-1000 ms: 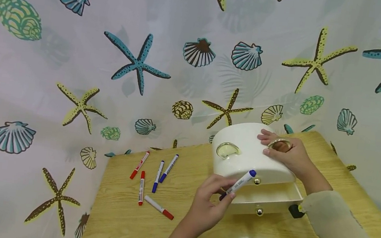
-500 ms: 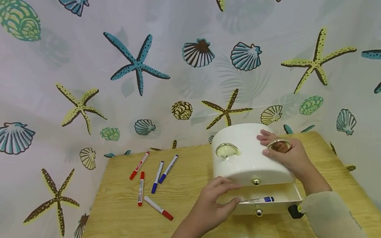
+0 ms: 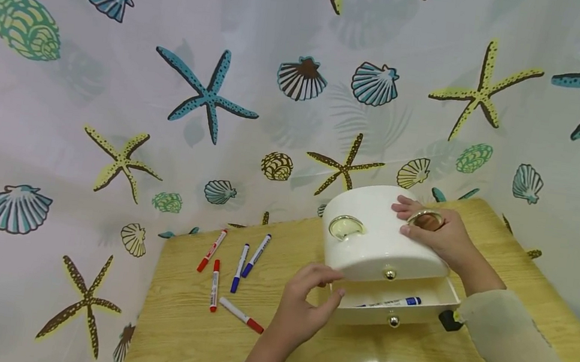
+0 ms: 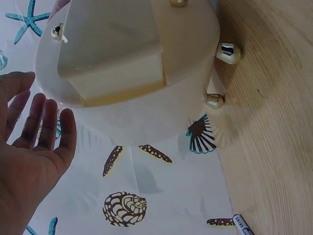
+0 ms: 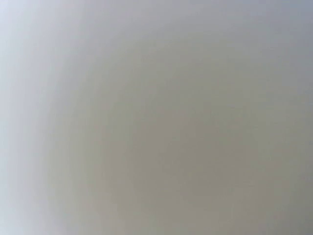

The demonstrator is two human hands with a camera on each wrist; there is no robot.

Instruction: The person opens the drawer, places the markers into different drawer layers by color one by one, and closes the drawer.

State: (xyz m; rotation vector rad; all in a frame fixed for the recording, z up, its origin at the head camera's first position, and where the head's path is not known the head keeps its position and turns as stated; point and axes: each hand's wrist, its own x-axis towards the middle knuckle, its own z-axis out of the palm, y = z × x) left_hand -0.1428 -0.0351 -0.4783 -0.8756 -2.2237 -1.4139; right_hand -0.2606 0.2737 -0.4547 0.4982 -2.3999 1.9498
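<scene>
A glossy white drawer box [image 3: 375, 255] with a rounded top stands toward the right of the table, its lower drawer [image 3: 360, 317] pulled out. Inside that drawer lies a blue-capped marker [image 3: 405, 302]. At the drawer's left end is my left hand [image 3: 302, 306], thumb and fingers apart, holding nothing; in the left wrist view the same hand [image 4: 36, 142] shows loosely bent fingers beside the box. My right hand [image 3: 438, 232] rests on the box's top right, around a gold ring [image 3: 426, 220], fingers and thumb extended over the white surface. The right wrist view is a pale blur.
Left of the box lie several markers: red ones [image 3: 215, 285] and blue ones [image 3: 239, 268]. One with a white barrel and red end [image 3: 242, 315] lies nearest my left wrist. A curtain [image 3: 133, 83] printed with shells and starfish hangs behind the wooden table [image 3: 183, 343].
My left hand has let go of the blue-capped marker, which now lies in the drawer, and has drawn back to the left. My right hand has stayed on the box.
</scene>
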